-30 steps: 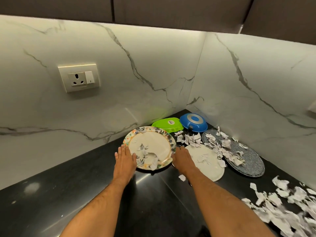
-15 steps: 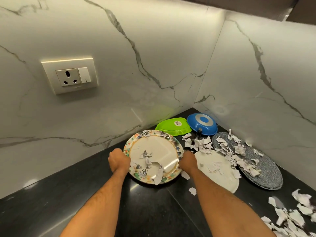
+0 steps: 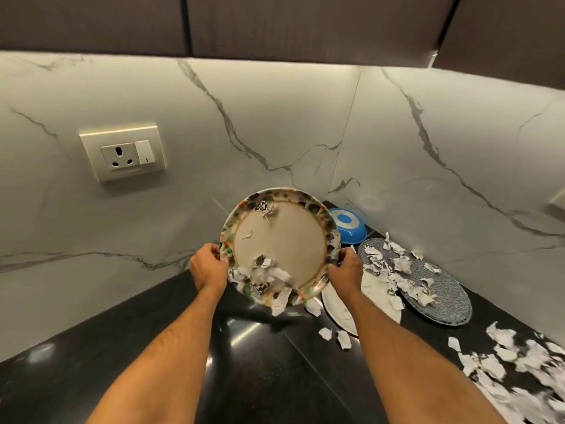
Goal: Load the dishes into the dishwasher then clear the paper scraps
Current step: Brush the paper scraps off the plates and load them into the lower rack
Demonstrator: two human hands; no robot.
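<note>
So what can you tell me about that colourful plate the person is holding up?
The plate is round, with a plain cream middle and a broad rim of mottled green, orange and dark patches. It looks glazed, like ceramic. It is lifted off the black counter and tilted, its near edge lowest. The left hand and right hand grip opposite sides of the rim. Torn paper scraps have gathered at the low edge, some spilling over.

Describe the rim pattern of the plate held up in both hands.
Multicoloured mosaic patches around the rim of the plate, with a plain cream centre; the head view shows it.
</note>
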